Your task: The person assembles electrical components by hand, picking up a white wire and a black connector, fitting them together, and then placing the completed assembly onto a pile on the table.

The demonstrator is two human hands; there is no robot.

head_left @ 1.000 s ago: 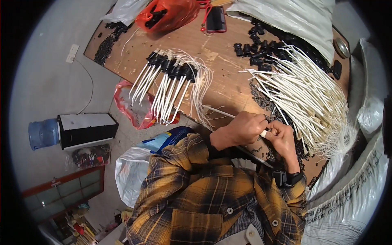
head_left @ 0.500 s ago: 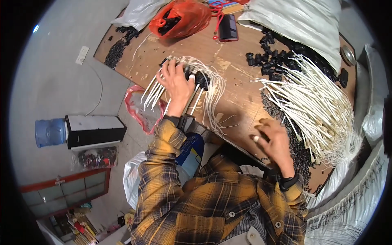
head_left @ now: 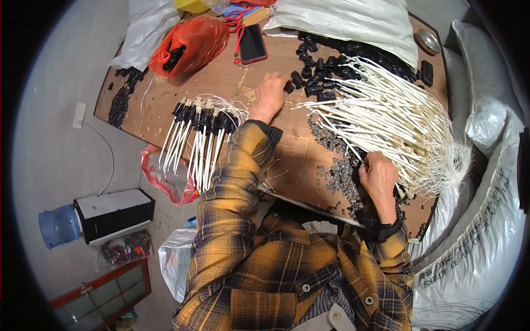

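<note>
Left hand [head_left: 270, 95] has moved from the assembled row [head_left: 205, 118] to black sockets [head_left: 313, 90], partly hidden by a white sack [head_left: 353, 27] and white-sleeved wires [head_left: 386, 113], where the right hand [head_left: 380, 175] curls; neither hand's grip can be made out.

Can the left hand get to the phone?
Probably yes: the phone lies beyond the left hand, and nothing seems to stand between them, though its fingertips are at a black part.
</note>
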